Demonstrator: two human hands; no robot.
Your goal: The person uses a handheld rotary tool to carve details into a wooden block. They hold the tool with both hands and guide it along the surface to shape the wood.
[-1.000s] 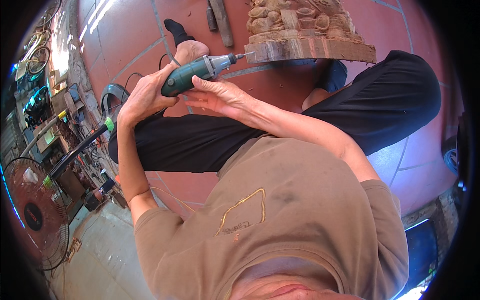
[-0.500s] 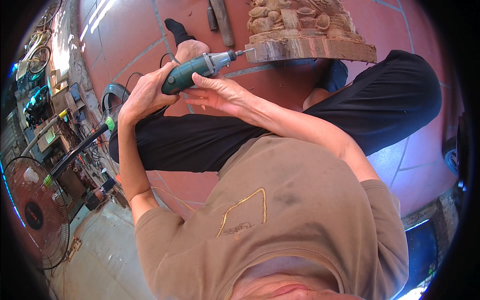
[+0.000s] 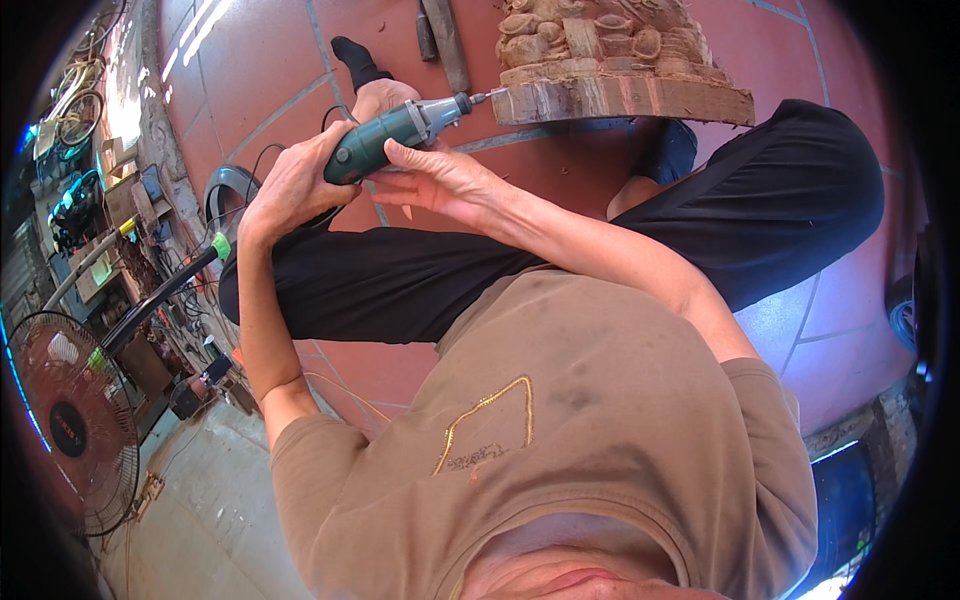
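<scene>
A green and grey rotary tool lies across both hands, its thin metal bit pointing right. My left hand is wrapped around the rear end of the body. My right hand holds the tool from the near side, thumb pressed along the casing and the other fingers partly hidden beneath it. Just beyond the bit stands a carved wooden piece, with rounded relief shapes above a flat base. The tip reaches the base's left edge in this view; whether it touches the wood, I cannot tell.
Long dark tools lie on the red tiled floor beyond my foot. My crossed legs in black trousers flank the work. A fan stands at the left, near cluttered cables and boxes. A black cord runs behind my left hand.
The rotary tool's front end has tilted slightly, so its bit points a little farther upward in the picture. Both hands keep nearly the same hold, and the carved wood stays in place.
</scene>
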